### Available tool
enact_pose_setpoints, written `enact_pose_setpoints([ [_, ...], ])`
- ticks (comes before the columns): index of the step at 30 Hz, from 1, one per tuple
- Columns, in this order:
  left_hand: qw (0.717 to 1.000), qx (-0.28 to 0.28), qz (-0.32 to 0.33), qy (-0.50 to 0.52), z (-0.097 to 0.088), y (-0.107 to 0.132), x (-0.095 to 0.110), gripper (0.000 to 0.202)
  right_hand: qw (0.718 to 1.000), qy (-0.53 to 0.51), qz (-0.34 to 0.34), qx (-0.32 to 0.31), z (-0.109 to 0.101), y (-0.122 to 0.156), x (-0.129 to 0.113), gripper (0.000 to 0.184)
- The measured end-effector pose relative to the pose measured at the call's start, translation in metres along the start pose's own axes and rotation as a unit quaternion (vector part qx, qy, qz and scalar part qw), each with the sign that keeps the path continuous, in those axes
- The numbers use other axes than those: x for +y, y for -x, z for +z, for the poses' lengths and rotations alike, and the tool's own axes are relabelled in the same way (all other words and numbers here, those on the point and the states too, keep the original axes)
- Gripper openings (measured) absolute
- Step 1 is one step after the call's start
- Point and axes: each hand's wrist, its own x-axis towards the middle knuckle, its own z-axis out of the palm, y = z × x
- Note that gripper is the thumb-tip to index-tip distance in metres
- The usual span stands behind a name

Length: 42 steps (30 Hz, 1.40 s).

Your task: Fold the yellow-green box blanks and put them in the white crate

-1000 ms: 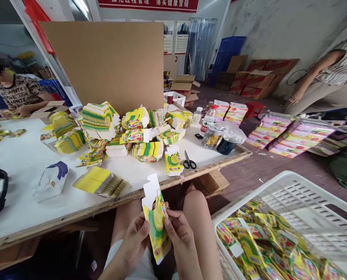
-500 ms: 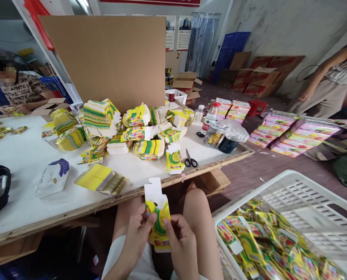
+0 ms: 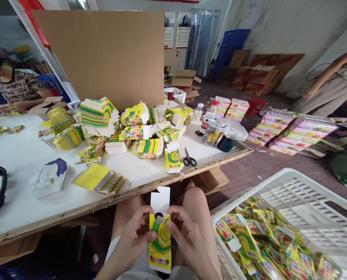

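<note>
Above my lap I hold a small yellow-and-green carton (image 3: 160, 243), upright, its white top flap (image 3: 160, 200) standing up. My left hand (image 3: 140, 231) grips its left edge, with the thumb on the front and the fingers near the upper corner. On the other edge, my right hand (image 3: 182, 229) pinches the upper right side between thumb and fingers. A cut-out shows at the top of the front panel. Just past the table edge lie another such carton (image 3: 174, 159) and black-handled scissors (image 3: 189, 157).
Stacks of flat cartons (image 3: 99, 116) crowd the white table (image 3: 138, 171) before a tall cardboard sheet (image 3: 112, 58). To my right stands a white basket (image 3: 287, 175) holding many filled cartons. Bottles and a jar (image 3: 212, 132) stand at the table's right end. Two other people are nearby.
The carton has turned more upright and squarely toward me. Both hands have shifted up to its top corners, and its lower end is now squared out.
</note>
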Motion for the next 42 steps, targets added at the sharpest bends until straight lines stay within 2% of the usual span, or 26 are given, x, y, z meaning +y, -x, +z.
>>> enact_pose_setpoints([
  [4, 1.0, -0.018, 0.001, 0.024, 0.0, 0.001, -0.003, 0.042, 0.997, 0.07, -0.023, -0.012, -0.003, -0.002, -0.007, 0.026],
  [8, 0.996, -0.037, -0.021, 0.076, -0.002, -0.001, -0.004, 0.079, 0.996, 0.079, -0.044, 0.006, 0.003, -0.004, -0.001, 0.023],
  [10, 0.996, -0.048, -0.028, 0.069, -0.004, -0.003, -0.006, 0.079, 0.994, 0.064, -0.057, 0.064, 0.005, -0.006, 0.004, 0.017],
  [13, 1.0, -0.013, 0.0, -0.007, -0.005, -0.005, -0.007, 0.057, 0.984, 0.037, -0.038, 0.172, 0.003, -0.01, 0.008, 0.029],
  [15, 0.997, 0.015, 0.022, -0.074, -0.005, -0.007, -0.006, 0.044, 0.989, 0.007, 0.008, 0.149, 0.001, -0.011, 0.006, 0.038],
  [18, 0.991, 0.02, 0.037, -0.129, -0.003, -0.007, -0.005, 0.039, 0.997, -0.015, 0.06, 0.039, 0.0, -0.012, -0.001, 0.039],
  [19, 0.99, 0.016, 0.04, -0.132, -0.003, -0.006, -0.005, 0.041, 0.998, 0.004, 0.061, 0.024, 0.0, -0.013, -0.002, 0.038],
  [24, 0.995, 0.004, 0.046, -0.093, -0.004, -0.004, -0.004, 0.048, 0.981, 0.18, -0.004, 0.072, 0.006, -0.018, -0.004, 0.033],
  [26, 0.997, 0.006, 0.044, -0.069, -0.004, -0.004, -0.003, 0.05, 0.977, 0.201, -0.017, 0.065, 0.008, -0.019, -0.004, 0.035],
  [30, 0.998, 0.007, 0.036, -0.048, -0.002, -0.004, 0.002, 0.052, 0.977, 0.209, -0.001, 0.034, 0.012, -0.021, -0.005, 0.044],
  [33, 0.998, 0.019, 0.033, -0.054, -0.001, -0.005, 0.005, 0.049, 0.97, 0.235, 0.008, 0.064, 0.015, -0.021, -0.003, 0.04],
  [37, 0.998, 0.043, 0.012, -0.035, -0.003, -0.006, 0.01, 0.046, 0.979, 0.198, -0.002, 0.057, 0.013, -0.02, 0.0, 0.034],
  [40, 0.999, 0.034, 0.01, -0.003, -0.003, -0.006, 0.01, 0.047, 0.991, 0.122, -0.015, 0.046, 0.011, -0.017, 0.003, 0.027],
  [42, 1.0, 0.021, 0.017, 0.0, 0.001, -0.007, 0.007, 0.046, 0.995, 0.072, -0.016, 0.062, 0.01, -0.015, 0.004, 0.025],
])
